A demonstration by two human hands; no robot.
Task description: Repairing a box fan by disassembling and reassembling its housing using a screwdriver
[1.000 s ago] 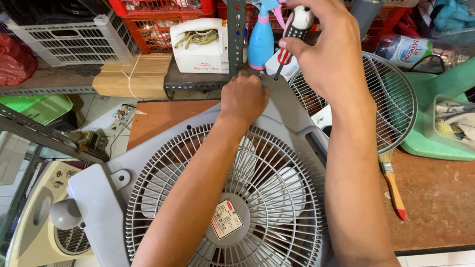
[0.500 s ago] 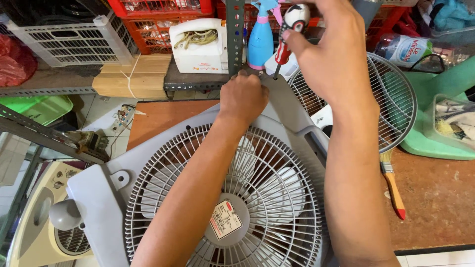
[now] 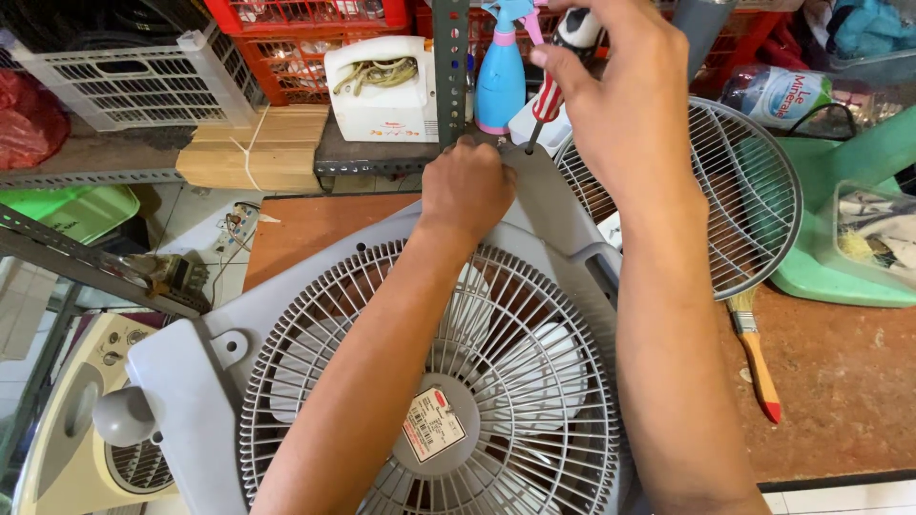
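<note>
Head view: a grey box fan [image 3: 382, 381] lies tilted across the lower middle of the frame, its far corner reaching the upper middle, over a brown bench [image 3: 840, 381]. The right hand [image 3: 620, 105], at the top centre, is closed around a screwdriver [image 3: 546, 100] with a red and white handle. The tool's long axis runs steeply down and slightly left, its tip meeting that top corner of the fan. The left hand [image 3: 468, 191] sits just below and left of the tip, fingers curled and pressed on the corner's edge, closer to the fan than the right. A loose round grille [image 3: 744, 191] lies to the right, with a paintbrush [image 3: 754, 353] below it.
</note>
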